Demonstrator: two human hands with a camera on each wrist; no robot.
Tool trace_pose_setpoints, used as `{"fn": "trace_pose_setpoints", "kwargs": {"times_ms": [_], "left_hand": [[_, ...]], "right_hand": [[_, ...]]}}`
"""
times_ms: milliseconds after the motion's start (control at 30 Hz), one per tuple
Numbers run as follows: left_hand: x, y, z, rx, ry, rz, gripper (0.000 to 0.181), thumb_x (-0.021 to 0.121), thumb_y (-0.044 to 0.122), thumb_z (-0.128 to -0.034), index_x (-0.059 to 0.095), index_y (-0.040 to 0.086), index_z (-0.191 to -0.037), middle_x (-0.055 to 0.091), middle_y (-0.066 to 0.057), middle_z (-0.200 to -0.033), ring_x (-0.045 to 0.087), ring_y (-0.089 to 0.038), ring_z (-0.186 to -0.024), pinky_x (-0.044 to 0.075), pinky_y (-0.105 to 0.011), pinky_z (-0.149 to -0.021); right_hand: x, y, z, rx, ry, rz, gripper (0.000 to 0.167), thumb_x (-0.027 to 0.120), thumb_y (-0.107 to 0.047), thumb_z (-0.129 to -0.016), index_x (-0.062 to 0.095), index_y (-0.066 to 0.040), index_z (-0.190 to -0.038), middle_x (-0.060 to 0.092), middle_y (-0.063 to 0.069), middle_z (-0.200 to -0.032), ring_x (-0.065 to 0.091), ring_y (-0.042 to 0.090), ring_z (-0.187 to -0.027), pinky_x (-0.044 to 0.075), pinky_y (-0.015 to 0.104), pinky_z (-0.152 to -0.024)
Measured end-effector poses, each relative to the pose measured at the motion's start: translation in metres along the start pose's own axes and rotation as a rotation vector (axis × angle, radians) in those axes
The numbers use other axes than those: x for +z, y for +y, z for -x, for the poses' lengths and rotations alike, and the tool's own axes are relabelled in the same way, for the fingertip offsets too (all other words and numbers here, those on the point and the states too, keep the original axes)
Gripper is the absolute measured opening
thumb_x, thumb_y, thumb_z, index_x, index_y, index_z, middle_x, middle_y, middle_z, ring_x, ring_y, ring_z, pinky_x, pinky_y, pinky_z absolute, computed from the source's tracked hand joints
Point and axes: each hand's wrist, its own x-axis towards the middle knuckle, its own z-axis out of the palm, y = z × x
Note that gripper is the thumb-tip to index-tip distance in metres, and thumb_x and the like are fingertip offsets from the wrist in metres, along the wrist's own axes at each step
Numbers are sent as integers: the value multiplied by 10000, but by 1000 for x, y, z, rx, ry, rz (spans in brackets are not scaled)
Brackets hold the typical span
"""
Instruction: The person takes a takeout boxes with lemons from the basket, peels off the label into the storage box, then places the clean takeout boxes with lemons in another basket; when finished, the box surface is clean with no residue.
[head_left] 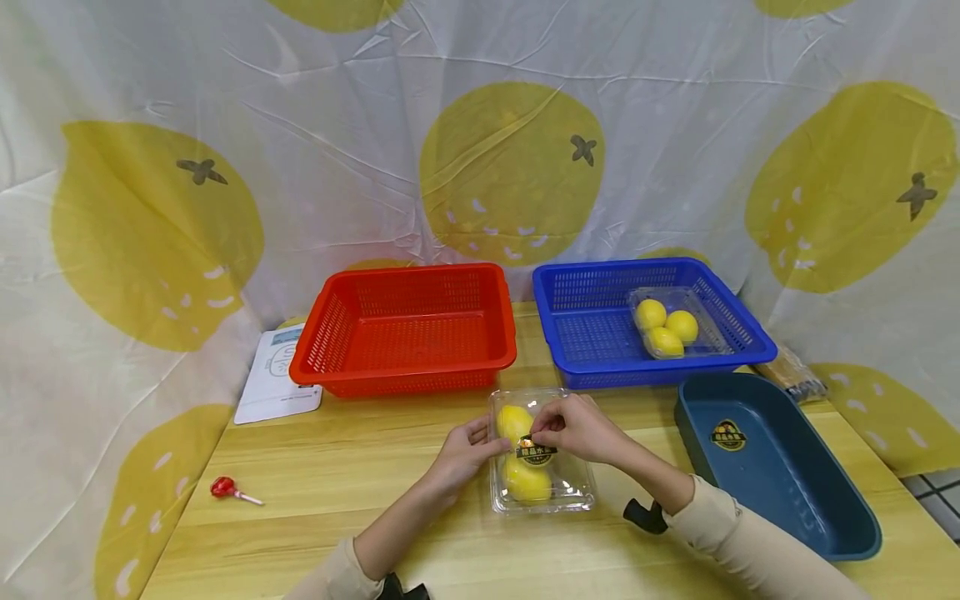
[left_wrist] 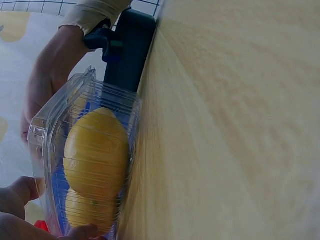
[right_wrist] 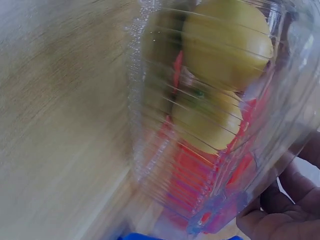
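A clear plastic fruit box (head_left: 570, 492) with a closed lid stands on the table, yellow lemons (head_left: 527, 479) inside it. Two lemons show from above; the right hand covers part of the box. My left hand (head_left: 459, 457) grips the box's left side, thumb over the lid's edge. Above the lid, my right hand (head_left: 576, 427) has thumb and forefinger pinched at the upper edge of a black-and-gold sticker (head_left: 535, 452). The sticker lies over the lid's middle; how much of it adheres cannot be told. In the left wrist view, lemons (left_wrist: 96, 152) show through the ribbed wall.
Behind stand a red basket (head_left: 420, 375) and a blue basket (head_left: 592, 371), the latter with a box of three lemons (head_left: 665, 329). A dark teal tray (head_left: 795, 467) at right holds another sticker (head_left: 727, 435). A red lollipop (head_left: 225, 487) and a white card (head_left: 273, 383) lie left.
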Motion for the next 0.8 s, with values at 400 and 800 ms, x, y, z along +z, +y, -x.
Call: {"fn": "trace_pose_setpoints", "kwargs": {"times_ms": [400,800], "left_hand": [[1,2,2,7,-8,-3,693,642,118,-915,291,-145,-1452,384,-332,-1473,395,-419,-1384,375,-462,-1122],[0,0,1,17,-17,3,720,665,163,-911,299,-141,-1451,409,-327,-1459,415,-410,-1375,396,-439,-1110]], "right_hand": [[-9,4,-2,34,-106,-159,42,741,-112,-842,740,-71,-837,711,17,-788,581,66,-683,508,192,-623],[-11,7,-1,41,-138,-281,71,722,-82,-853,730,-16,-877,710,80,-829,573,91,-710,503,193,-643]]}}
